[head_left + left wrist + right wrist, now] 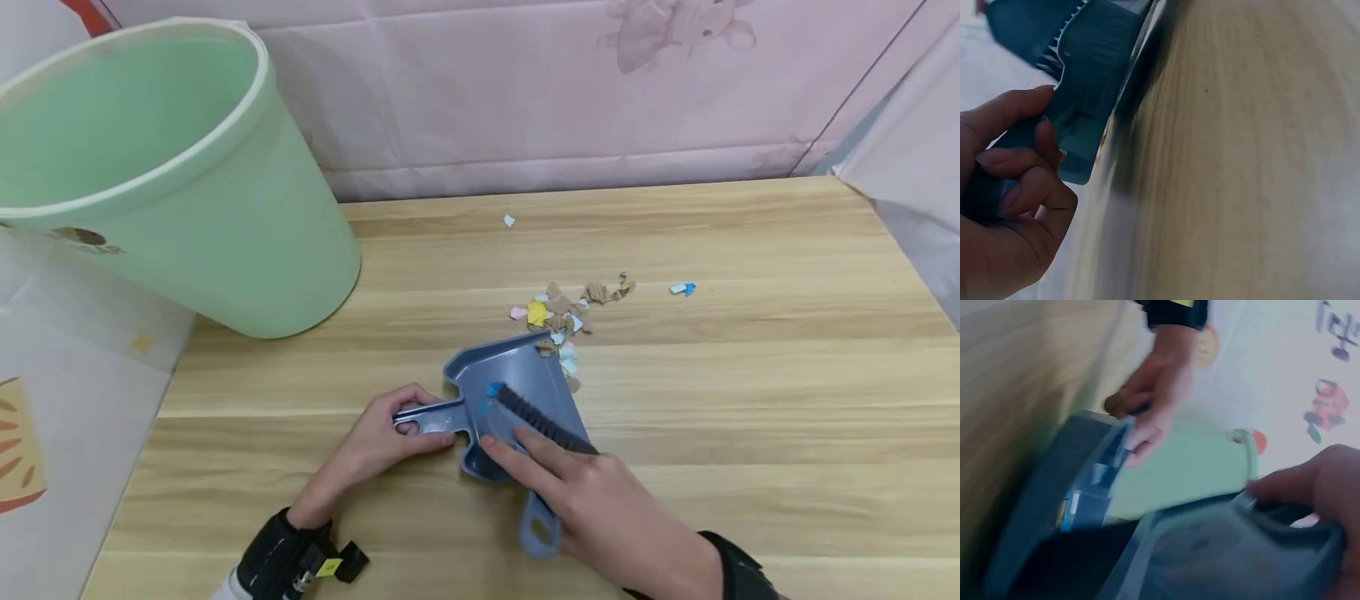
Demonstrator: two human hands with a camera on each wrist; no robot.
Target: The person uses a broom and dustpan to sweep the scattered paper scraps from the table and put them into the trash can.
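Dustpan (517, 392) flat on wooden table (750, 400), mouth toward paper scraps (562, 321); left hand (375, 442) fingers curled round its handle; right hand (600, 492) grips brush (543, 425), bristles inside pan, index finger extended along it; green bin (172, 183) at table's left corner.

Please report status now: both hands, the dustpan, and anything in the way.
Left hand grips dustpan handle. Right hand holds brush, bristles in pan. Paper scraps lie at pan mouth. Green bin stands left, apart.

No text, label or number is clear enough to read anywhere.
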